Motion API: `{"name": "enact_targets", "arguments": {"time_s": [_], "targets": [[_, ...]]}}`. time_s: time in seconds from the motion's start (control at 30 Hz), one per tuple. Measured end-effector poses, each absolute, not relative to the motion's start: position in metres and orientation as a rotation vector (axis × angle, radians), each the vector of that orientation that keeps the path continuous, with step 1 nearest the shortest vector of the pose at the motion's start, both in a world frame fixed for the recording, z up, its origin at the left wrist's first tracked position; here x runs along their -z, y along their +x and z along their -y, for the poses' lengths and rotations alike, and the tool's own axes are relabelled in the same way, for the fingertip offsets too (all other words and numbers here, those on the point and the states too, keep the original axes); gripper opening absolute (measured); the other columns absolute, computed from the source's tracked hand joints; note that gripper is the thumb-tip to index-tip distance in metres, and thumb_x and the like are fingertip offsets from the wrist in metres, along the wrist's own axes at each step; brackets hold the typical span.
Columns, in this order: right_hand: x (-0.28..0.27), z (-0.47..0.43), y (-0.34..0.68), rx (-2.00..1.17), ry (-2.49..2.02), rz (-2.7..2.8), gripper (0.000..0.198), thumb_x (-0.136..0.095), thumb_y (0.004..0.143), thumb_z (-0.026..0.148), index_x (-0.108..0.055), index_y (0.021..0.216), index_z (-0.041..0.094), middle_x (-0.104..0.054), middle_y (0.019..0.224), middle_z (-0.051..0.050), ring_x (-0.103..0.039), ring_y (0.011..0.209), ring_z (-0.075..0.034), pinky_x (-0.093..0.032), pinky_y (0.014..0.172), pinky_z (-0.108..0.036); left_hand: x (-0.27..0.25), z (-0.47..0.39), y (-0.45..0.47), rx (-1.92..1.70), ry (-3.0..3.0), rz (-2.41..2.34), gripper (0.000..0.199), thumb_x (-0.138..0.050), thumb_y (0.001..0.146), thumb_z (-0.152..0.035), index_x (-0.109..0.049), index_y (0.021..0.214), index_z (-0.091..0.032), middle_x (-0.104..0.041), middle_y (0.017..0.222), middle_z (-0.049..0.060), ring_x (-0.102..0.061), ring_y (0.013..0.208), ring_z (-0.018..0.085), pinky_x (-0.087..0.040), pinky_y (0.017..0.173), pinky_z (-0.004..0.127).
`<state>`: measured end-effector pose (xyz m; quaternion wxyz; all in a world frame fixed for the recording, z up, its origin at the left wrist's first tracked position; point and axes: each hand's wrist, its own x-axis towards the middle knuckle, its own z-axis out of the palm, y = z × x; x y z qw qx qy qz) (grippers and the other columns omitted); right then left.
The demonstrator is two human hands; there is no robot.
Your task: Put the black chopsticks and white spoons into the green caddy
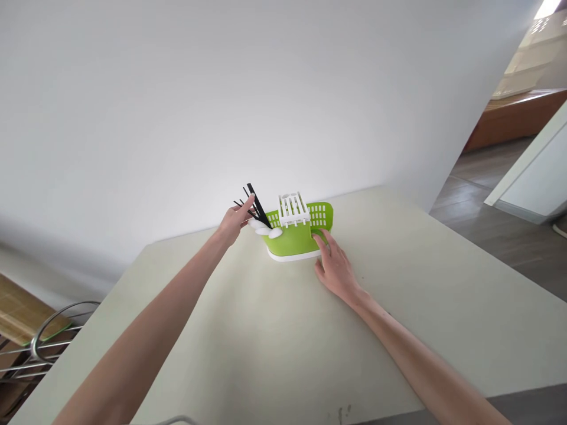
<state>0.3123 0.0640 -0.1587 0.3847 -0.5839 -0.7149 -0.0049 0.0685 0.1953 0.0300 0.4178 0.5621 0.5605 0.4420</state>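
Two bare hands at one green utensil caddy (pixel 290 242), which sits on the table (pixel 266 330) near the wall (pixel 266 88).

One left hand (pixel 233 224) has its thumb and fingers drawn narrow around a slanting bundle of black chopsticks (pixel 260 210); several show, but they overlap too much for an exact count. Three white spoons (pixel 275 233) can be made out below them, at the caddy's left end. One right hand (pixel 339 271) touches the caddy's right end with curved fingers, the thumb spread lower; whether it grips cannot be told. One white slatted rack (pixel 296 220) rises from the caddy's middle, and one white base (pixel 287 258) runs underneath. Any lettering on these pieces is too small to read.
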Motion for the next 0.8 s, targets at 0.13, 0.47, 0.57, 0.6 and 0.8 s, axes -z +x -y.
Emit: {"name": "enact_targets", "arguments": {"time_s": [0.13,0.47,0.57,0.6,0.8], "targets": [[0.157,-0.064,0.312,-0.001,-1.479,1.819,0.078,-0.045,0.097,0.01,-0.017,0.169,0.026,-0.026,0.173,-0.017,-0.039,0.153,-0.037,-0.051,0.11,-0.058,-0.031,-0.213,0.08,-1.023,1.445,-1.376,0.06,-0.086,0.068,-0.07,-0.072,0.087,-0.015,-0.08,0.101,0.017,-0.074,0.098,0.028,-0.056,0.085,0.038],[0.155,-0.065,0.311,-0.039,-1.501,1.83,0.077,-0.044,0.096,0.009,-0.021,0.168,0.025,-0.027,0.173,-0.015,-0.035,0.156,-0.037,-0.05,0.111,-0.058,-0.022,-0.226,0.098,-1.124,1.413,-1.557,0.046,-0.076,0.09,-0.057,-0.056,0.069,-0.021,-0.062,0.063,0.0,-0.061,0.061,0.014,-0.052,0.062,0.028],[0.156,-0.065,0.312,-0.033,-1.497,1.828,0.078,-0.044,0.096,0.009,-0.02,0.169,0.026,-0.028,0.173,-0.015,-0.036,0.155,-0.036,-0.051,0.111,-0.058,-0.029,-0.227,0.106,-1.244,1.272,-1.42,0.049,-0.063,0.099,-0.058,-0.047,0.07,-0.022,-0.051,0.059,-0.004,-0.056,0.054,0.012,-0.055,0.06,0.028],[0.156,-0.065,0.312,-0.03,-1.495,1.828,0.078,-0.044,0.096,0.009,-0.02,0.169,0.026,-0.028,0.173,-0.015,-0.037,0.155,-0.036,-0.051,0.111,-0.058,-0.034,-0.227,0.108,-1.302,1.223,-1.38,0.049,-0.059,0.101,-0.059,-0.045,0.071,-0.023,-0.048,0.058,-0.006,-0.054,0.051,0.011,-0.056,0.059,0.028],[0.158,-0.064,0.316,-0.003,-1.475,1.839,0.08,-0.044,0.097,0.011,-0.016,0.17,0.027,-0.027,0.173,-0.015,-0.04,0.153,-0.035,-0.051,0.111,-0.055,-0.086,-0.238,0.087,-1.769,1.047,-1.121,0.053,-0.053,0.103,-0.063,-0.033,0.072,-0.025,-0.031,0.056,-0.01,-0.033,0.04,0.007,-0.044,0.043,0.019]]}}
